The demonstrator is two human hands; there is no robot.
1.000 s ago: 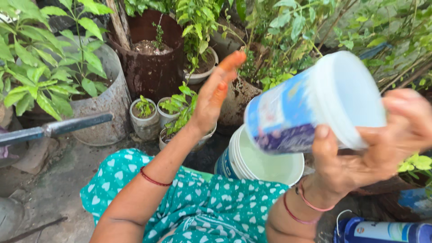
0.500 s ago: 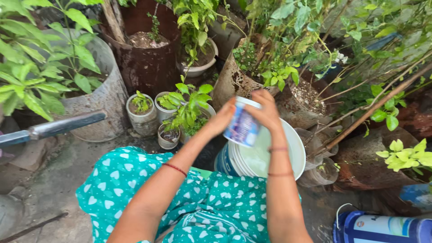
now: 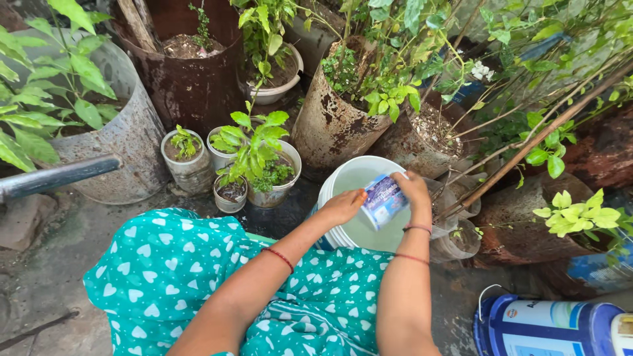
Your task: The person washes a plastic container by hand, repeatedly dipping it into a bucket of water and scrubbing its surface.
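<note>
Head view shows right hand grasping a blue-and-white tub, left hand touching it over a white bucket, crowded by rusty pots.

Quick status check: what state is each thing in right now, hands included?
Cup: tilted over the bucket, held by both hands.
Bucket: upright, open, pale liquid inside.
Left hand: on the cup's base.
Right hand: gripping the cup's upper side.
Paint can: upright, lid state unclear.
</note>
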